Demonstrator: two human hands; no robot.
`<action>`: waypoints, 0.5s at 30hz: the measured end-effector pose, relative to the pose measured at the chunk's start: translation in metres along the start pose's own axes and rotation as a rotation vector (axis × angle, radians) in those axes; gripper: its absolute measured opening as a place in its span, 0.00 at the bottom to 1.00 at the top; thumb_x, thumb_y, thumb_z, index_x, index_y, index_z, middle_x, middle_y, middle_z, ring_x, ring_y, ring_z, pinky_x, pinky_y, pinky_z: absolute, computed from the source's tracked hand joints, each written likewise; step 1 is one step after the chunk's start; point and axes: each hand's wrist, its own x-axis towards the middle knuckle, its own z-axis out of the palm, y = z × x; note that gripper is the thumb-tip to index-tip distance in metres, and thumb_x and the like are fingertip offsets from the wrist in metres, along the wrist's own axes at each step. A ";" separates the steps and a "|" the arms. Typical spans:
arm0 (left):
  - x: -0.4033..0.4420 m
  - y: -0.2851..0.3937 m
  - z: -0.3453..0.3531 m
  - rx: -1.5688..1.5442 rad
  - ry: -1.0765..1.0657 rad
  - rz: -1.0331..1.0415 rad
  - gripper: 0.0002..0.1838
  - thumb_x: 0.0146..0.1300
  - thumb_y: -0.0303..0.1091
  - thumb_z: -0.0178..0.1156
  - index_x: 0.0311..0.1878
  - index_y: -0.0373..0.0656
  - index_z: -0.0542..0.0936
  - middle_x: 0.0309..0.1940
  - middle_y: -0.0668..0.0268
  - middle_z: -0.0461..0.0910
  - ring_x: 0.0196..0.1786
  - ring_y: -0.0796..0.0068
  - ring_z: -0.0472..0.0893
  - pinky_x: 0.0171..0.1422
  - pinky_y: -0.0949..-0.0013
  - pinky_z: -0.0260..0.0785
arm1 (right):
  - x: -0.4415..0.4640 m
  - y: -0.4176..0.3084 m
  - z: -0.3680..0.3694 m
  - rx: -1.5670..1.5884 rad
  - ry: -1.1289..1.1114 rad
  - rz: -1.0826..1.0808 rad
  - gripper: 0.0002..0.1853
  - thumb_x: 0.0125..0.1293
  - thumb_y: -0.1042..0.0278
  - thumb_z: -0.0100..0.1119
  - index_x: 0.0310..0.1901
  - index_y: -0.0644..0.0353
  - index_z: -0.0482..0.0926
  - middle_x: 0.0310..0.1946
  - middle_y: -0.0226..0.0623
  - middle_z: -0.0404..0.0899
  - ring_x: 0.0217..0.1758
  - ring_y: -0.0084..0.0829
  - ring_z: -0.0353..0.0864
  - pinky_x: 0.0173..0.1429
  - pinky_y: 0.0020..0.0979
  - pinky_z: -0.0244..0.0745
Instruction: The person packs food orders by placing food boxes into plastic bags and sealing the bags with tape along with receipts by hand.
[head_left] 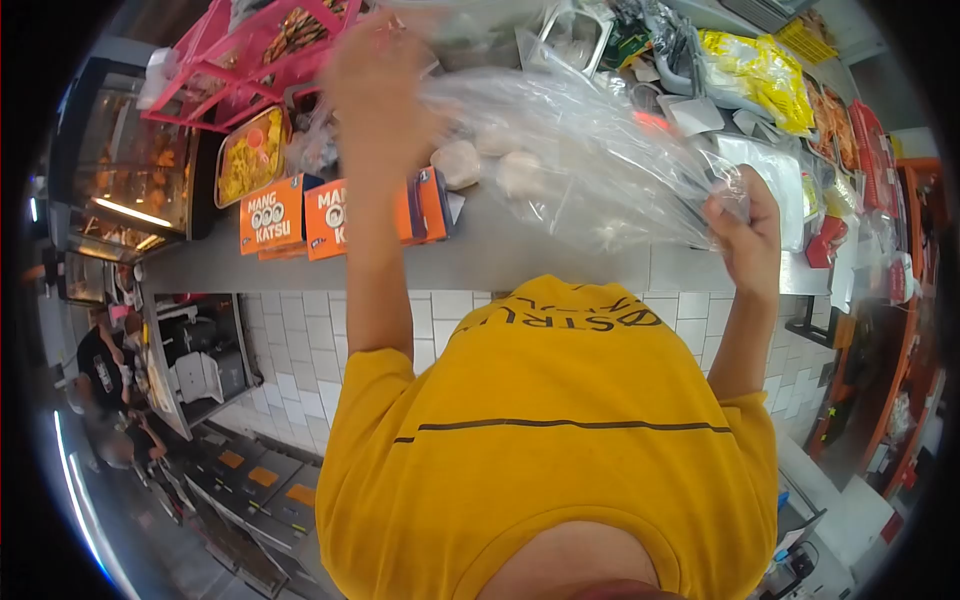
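My right hand (750,228) has fingers pinched on the clear bag (605,165) spread over the counter (480,250); left hand (382,100) blurred, hold can't be told; a hard tug could tear it.

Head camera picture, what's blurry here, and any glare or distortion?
Head view: the left hand is badly smeared, the right hand sharper; head view: whitish glare streaks the clear plastic bag; head view: fisheye distortion curves the surroundings, with black corners.
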 end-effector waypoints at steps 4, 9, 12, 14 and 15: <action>-0.012 0.089 0.053 -0.370 -0.447 0.212 0.31 0.44 0.35 0.66 0.57 0.49 0.72 0.41 0.64 0.78 0.44 0.61 0.77 0.53 0.60 0.67 | 0.033 -0.025 -0.025 -0.488 -0.076 -0.151 0.13 0.61 0.62 0.58 0.38 0.65 0.76 0.24 0.27 0.70 0.27 0.19 0.68 0.31 0.23 0.61; -0.050 0.106 0.105 -1.080 -0.308 -0.420 0.21 0.57 0.30 0.57 0.55 0.39 0.71 0.34 0.60 0.79 0.37 0.69 0.78 0.42 0.69 0.69 | 0.039 -0.008 0.009 -0.782 -0.077 -0.661 0.12 0.58 0.63 0.55 0.37 0.65 0.76 0.33 0.40 0.76 0.35 0.37 0.75 0.42 0.36 0.69; -0.067 0.099 0.066 -1.564 -0.138 -1.248 0.19 0.59 0.32 0.56 0.53 0.36 0.71 0.36 0.59 0.78 0.40 0.71 0.78 0.44 0.68 0.70 | 0.061 0.092 -0.005 -0.769 -0.118 0.233 0.25 0.53 0.54 0.58 0.48 0.65 0.75 0.49 0.45 0.77 0.48 0.42 0.77 0.56 0.39 0.69; -0.068 0.070 0.050 -1.642 -0.022 -1.249 0.18 0.58 0.29 0.57 0.52 0.36 0.71 0.38 0.59 0.77 0.44 0.69 0.77 0.48 0.68 0.69 | 0.041 0.128 -0.018 -1.271 -0.175 0.276 0.36 0.48 0.52 0.64 0.56 0.65 0.68 0.52 0.49 0.74 0.57 0.44 0.73 0.64 0.37 0.63; -0.068 0.058 0.043 -1.631 -0.025 -1.252 0.18 0.58 0.29 0.57 0.52 0.36 0.71 0.38 0.59 0.77 0.44 0.69 0.77 0.48 0.68 0.69 | 0.033 0.128 -0.009 -1.262 -0.179 0.275 0.36 0.48 0.52 0.64 0.56 0.65 0.68 0.52 0.49 0.74 0.57 0.44 0.73 0.64 0.37 0.63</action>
